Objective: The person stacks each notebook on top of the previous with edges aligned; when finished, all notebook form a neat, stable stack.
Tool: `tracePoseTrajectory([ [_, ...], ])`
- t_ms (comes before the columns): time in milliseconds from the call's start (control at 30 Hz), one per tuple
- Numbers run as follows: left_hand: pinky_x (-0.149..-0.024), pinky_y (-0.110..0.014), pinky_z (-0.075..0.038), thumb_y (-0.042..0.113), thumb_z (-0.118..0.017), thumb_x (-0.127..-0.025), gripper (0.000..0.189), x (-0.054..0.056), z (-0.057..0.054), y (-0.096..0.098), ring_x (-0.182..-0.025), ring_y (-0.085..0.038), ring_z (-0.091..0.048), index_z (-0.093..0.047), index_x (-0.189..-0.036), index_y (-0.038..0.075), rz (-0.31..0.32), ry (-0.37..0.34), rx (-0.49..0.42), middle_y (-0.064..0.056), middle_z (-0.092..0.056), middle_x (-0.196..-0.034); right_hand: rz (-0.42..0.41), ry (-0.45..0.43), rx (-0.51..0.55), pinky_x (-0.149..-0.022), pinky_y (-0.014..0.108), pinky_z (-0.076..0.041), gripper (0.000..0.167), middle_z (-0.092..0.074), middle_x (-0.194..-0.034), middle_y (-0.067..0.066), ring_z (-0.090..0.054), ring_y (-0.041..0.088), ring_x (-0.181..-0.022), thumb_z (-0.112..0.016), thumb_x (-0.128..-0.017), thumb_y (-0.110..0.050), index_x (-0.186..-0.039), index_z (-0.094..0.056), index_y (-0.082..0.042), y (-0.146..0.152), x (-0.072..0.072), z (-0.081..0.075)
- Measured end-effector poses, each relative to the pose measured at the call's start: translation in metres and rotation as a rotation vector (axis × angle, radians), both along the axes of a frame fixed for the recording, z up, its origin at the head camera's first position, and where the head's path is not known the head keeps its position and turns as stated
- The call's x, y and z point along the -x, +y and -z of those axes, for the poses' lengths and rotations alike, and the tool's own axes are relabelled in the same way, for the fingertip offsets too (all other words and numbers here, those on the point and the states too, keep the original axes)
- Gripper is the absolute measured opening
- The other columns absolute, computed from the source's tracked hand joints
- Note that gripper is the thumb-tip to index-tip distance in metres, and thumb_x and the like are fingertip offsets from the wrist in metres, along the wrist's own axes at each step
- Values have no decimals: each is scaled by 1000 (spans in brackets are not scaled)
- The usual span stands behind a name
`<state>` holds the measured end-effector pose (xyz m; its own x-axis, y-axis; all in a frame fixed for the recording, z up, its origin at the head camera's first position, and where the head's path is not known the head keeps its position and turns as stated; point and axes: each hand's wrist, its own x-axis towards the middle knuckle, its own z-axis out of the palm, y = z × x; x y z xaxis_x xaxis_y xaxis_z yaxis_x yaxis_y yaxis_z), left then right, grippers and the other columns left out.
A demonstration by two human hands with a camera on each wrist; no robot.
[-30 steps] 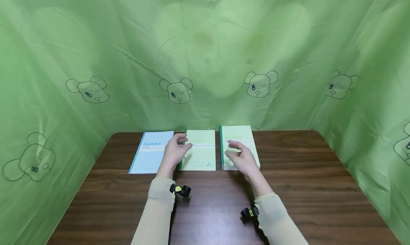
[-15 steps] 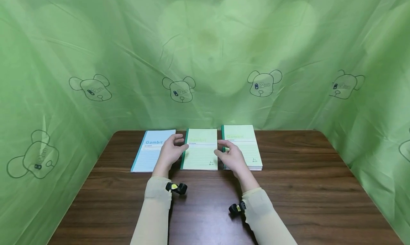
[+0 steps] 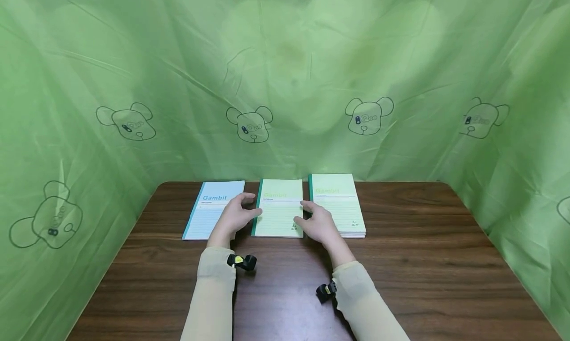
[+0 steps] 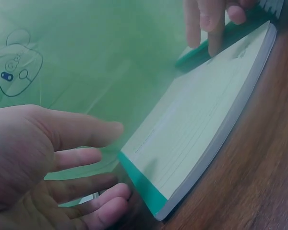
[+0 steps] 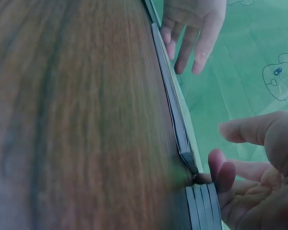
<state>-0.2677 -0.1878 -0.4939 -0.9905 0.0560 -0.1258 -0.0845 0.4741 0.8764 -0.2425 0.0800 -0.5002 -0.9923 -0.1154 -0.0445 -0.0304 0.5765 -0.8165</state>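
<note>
A pale green Gambit notebook (image 3: pixel 279 217) with a dark green spine lies flat between my hands. My left hand (image 3: pixel 233 217) is at its spine side, partly over the blue notebook (image 3: pixel 207 222); in the left wrist view its thumb and fingers are spread apart, clear of the spine. Fingers of my right hand (image 3: pixel 318 224) reach down at the middle notebook's right edge, in the gap beside a stack of green notebooks (image 3: pixel 340 207). In the right wrist view, one fingertip (image 5: pixel 201 178) lies at that gap, and contact is hard to tell. Neither hand grips anything.
Brown wooden table (image 3: pixel 285 291) lies under the notebooks. A green curtain (image 3: pixel 285 73) with bear-face drawings hangs close behind the far edge and along both sides. Small black cameras (image 3: pixel 242 262) sit on the wrists.
My right hand has come left and down from over the right stack to the middle notebook's right edge. My left hand has shifted slightly nearer the body. The notebooks stay in place.
</note>
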Motion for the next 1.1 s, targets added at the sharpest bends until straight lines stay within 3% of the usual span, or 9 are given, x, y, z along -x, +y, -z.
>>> tracePoseTrajectory([
  [100, -105, -55, -54, 18, -79, -101, 59, -1, 0, 0, -134, -39, -61, -57, -154, 4, 16, -13, 18, -20, -61, -151, -9, 5, -41, -121, 57, -43, 61, -63, -153, 21, -53, 41, -147, -75, -103, -23, -157, -56, -3, -2, 1, -2],
  [200, -100, -52, -56, 20, -79, -101, 58, -3, -1, -1, -124, -36, -66, -58, -154, 6, 34, -34, 40, -18, -62, -149, -10, -4, -45, -122, 57, -41, 62, -62, -153, 22, -52, 42, -149, -76, -103, -23, -157, -56, -2, -4, 0, -4],
  [267, -98, -52, -57, 21, -79, -101, 58, -4, -1, -2, -121, -34, -67, -58, -154, 7, 39, -51, 44, -17, -62, -149, -13, 2, -42, -121, 57, -43, 61, -62, -153, 22, -54, 42, -147, -76, -102, -22, -156, -57, -1, -4, 0, -3],
  [333, -99, -52, -57, 22, -79, -101, 57, -4, -2, -1, -119, -33, -67, -59, -153, 8, 45, -57, 49, -17, -63, -148, -16, -2, -20, -115, 54, -49, 59, -62, -154, 20, -65, 39, -132, -77, -102, -22, -155, -58, -2, -4, -2, -3],
  [433, -100, -53, -56, 20, -80, -101, 57, -3, -3, 0, -118, -33, -67, -60, -152, 6, 53, -53, 30, -17, -64, -147, -23, -13, 26, -93, 48, -59, 59, -63, -153, 18, -75, 30, -96, -78, -101, -20, -154, -60, -3, -4, -3, -3],
  [500, -102, -53, -55, 18, -80, -100, 56, -2, -3, 1, -120, -35, -67, -60, -151, 5, 57, -44, 6, -17, -64, -147, -24, -33, 73, -76, 41, -59, 59, -64, -153, 17, -68, 21, -74, -79, -100, -19, -154, -59, -4, -3, -4, -3],
  [567, -104, -53, -55, 16, -80, -101, 55, -1, -1, 1, -126, -36, -64, -61, -151, 4, 56, -32, -20, -18, -63, -148, -23, -45, 115, -65, 37, -55, 60, -64, -152, 17, -63, 17, -68, -80, -100, -18, -155, -59, -4, -2, -5, -4],
  [767, -98, -49, -61, 6, -77, -101, 51, 4, 4, -3, -138, -38, -57, -62, -150, 5, 17, 0, -118, -19, -61, -150, 0, -68, 211, -65, 32, -52, 60, -59, -157, 21, -61, 18, -77, -81, -99, -15, -154, -60, -6, 0, -5, -4],
  [1100, -95, -41, -61, 1, -73, -101, 51, 7, 5, -14, -116, -34, -71, -62, -150, 6, -78, -76, -323, -24, -67, -137, 16, -76, 270, -75, 33, -54, 57, -60, -156, 16, -66, 21, -92, -79, -100, -15, -154, -61, -8, -1, -6, -6],
])
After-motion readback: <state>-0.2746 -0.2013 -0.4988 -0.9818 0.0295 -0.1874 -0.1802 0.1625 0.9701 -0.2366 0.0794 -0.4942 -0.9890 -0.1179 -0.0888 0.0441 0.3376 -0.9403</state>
